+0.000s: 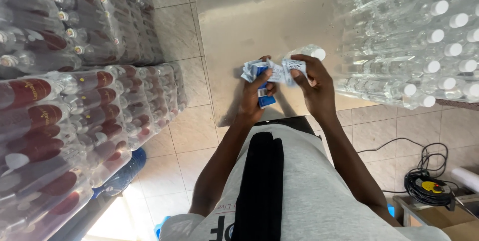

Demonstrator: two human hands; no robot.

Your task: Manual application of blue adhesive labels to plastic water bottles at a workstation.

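The head camera looks straight down at a person standing at a shiny metal table (pixel 234 26).

The left hand (pixel 254 94) is closed around a small bunch of labels (pixel 262 84). The labels are thin plastic sleeves, blue and white, pressed flat and stacked together. How many are in the bunch is hard to tell, since they overlap. The bunch sits just above the near edge of the table, in front of the person's tummy.

The right hand (pixel 313 84) pinches one label (pixel 293 66) between thumb and fingers. This one is white with a bit of blue, and it looks crinkled and half open. It is right beside a clear bottle (pixel 309 51) with a white cap, which lies on its side on the table. The bottle peeks out from behind the fingers, so it is not clear if the label is around it or only next to it.

So there are two hands, one bottle between them and the pile, and one loose label.

On the right is a big pile of clear bottles (pixel 424 36) with white caps, far too many to count. On the left are wrapped packs of bottles with dark red labels (pixel 60 96), stacked high. On the tiled floor (pixel 189 131) at the right lies one black cable reel (pixel 429 186).
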